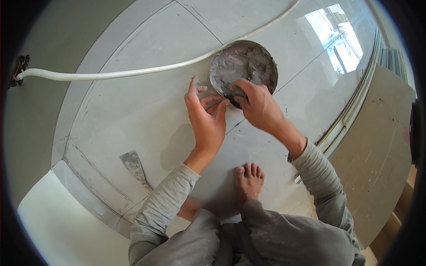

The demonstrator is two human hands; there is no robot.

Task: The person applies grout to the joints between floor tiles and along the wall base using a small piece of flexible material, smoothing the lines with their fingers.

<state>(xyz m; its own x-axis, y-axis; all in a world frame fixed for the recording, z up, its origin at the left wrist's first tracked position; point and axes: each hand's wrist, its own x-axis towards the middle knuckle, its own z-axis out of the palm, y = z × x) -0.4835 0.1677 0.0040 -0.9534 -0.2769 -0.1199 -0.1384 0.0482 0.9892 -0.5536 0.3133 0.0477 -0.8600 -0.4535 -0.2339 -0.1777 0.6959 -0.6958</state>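
A round, shallow bowl (270, 60) rests on the tiled floor, with wet grey paste (242, 62) spread unevenly inside it. My right hand (262, 108) reaches over its near rim, thumb and fingers curled down at the paste. What lies between those fingers is hidden. My left hand (205, 117) is at the bowl's near left edge, fingers spread and the index finger pointing up. Its thumb and one fingertip are close against the rim; whether they grip it is unclear. Grey smears mark the fingertips.
A putty knife (133, 165) lies at the left near my left forearm. A white hose (120, 76) runs from a wall opening past the bowl. Long trim strips (346, 124) and a large board (377, 150) line the right side. My bare foot (250, 181) stands below the bowl.
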